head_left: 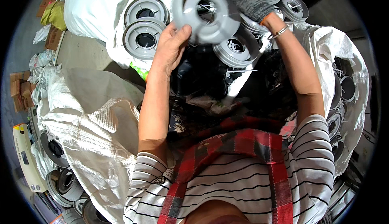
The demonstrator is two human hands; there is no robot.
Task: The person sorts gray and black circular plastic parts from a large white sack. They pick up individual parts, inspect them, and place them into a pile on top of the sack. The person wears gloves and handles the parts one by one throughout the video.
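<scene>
My bare left hand (173,45) is closed on the lower left rim of a round grey plastic part (189,21). It has a raised outer wall and a hole in the middle, and motion blurs it slightly. My right hand (252,3), in a grey knit glove with an orange cuff, is curled at the part's upper right edge. Its fingertips are dark and blurred, so what they grip is hidden. Just below the held part, another grey round part (237,56) rests with small white pieces in its middle.
Two similar grey rings (129,41) lie on a white sack (91,9) at the far left. More stacked rings (293,7) stand at the far right. Open white woven sacks flank me; the right sack (324,45) holds several rings. A cream-coloured box-shaped device (28,159) stands far left.
</scene>
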